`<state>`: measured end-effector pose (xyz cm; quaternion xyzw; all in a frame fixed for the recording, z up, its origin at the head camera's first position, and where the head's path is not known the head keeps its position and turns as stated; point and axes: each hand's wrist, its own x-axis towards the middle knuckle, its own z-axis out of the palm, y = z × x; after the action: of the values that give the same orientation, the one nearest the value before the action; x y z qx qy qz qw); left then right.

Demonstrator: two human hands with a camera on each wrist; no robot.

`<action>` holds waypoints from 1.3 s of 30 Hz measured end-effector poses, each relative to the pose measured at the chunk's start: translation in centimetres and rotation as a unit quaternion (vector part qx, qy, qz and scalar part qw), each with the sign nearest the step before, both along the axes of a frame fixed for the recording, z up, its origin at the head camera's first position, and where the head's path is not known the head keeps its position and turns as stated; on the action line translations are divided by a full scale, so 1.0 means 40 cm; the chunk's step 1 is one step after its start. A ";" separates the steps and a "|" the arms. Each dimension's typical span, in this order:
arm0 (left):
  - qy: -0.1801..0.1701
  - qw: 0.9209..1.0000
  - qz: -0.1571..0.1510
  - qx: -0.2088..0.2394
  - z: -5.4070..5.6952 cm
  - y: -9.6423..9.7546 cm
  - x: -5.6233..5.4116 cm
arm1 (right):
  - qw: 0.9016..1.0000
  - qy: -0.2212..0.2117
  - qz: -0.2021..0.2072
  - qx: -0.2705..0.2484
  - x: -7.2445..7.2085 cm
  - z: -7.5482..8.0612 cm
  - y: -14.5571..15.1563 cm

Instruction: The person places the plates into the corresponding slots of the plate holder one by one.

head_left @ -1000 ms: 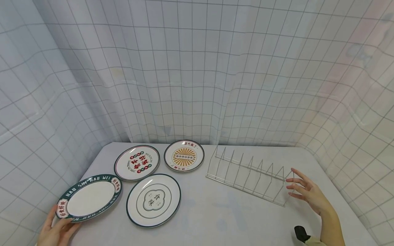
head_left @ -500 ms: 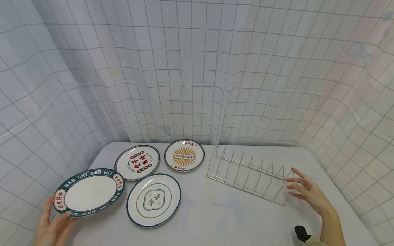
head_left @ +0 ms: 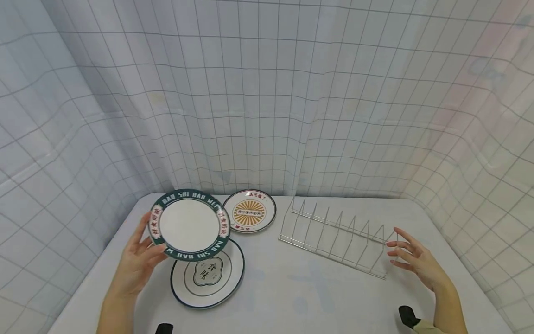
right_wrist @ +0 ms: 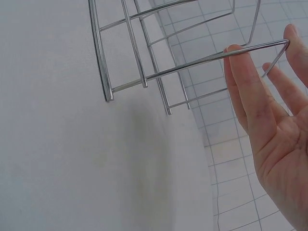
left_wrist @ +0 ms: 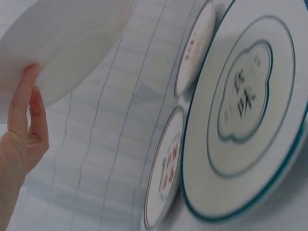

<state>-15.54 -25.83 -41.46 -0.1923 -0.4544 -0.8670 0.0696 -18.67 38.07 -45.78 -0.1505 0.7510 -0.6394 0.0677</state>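
Note:
My left hand (head_left: 139, 262) grips the left rim of an oval-looking white plate (head_left: 189, 225) with a green lettered border, raised and tilted. In the left wrist view its pale underside (left_wrist: 72, 57) shows above the fingers. This plate hides most of the red-lettered plate (left_wrist: 166, 168) in the head view and overlaps a blue-rimmed plate (head_left: 208, 290) with a flower-shaped centre mark. At the right, my right hand (head_left: 423, 266) holds the end wire of a metal dish rack (head_left: 333, 241), its fingers on both sides of the wire.
A smaller plate (head_left: 249, 211) with a yellow sunburst lies at the back of the white table (head_left: 317, 301). A grid-patterned curtain (head_left: 267, 102) hangs behind and along both sides. The rack's upright wire dividers hold no plates.
The green-bordered plate has travelled right and up from the table's left side in my left hand, now covering the red-lettered plate. My right hand and the rack stay in place.

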 end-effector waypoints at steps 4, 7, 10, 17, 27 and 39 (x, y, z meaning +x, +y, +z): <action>-0.048 0.991 -0.001 -0.121 0.033 0.095 -0.044 | 1.000 -0.005 -0.006 0.003 0.001 0.002 -0.002; -0.069 0.984 -0.025 -0.165 0.053 0.162 -0.075 | 1.000 -0.008 -0.007 0.003 0.000 0.004 -0.004; -0.079 0.980 -0.054 -0.176 0.071 0.224 -0.106 | 1.000 -0.008 -0.007 0.001 -0.001 0.005 -0.006; -0.078 0.973 -0.110 -0.185 0.095 0.360 -0.168 | 1.000 -0.003 -0.007 0.004 -0.003 0.005 -0.007; -0.072 0.964 -0.164 -0.194 0.097 0.543 -0.222 | 1.000 -0.013 -0.009 0.003 0.001 0.008 -0.010; -0.068 0.955 -0.200 -0.208 0.109 0.705 -0.244 | 1.000 -0.009 -0.011 0.011 -0.002 0.005 -0.006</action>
<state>-25.32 2.38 -37.11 -0.2297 -0.5805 -0.7606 -0.1782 -18.75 37.84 -45.57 -0.1359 0.7591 -0.6329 0.0695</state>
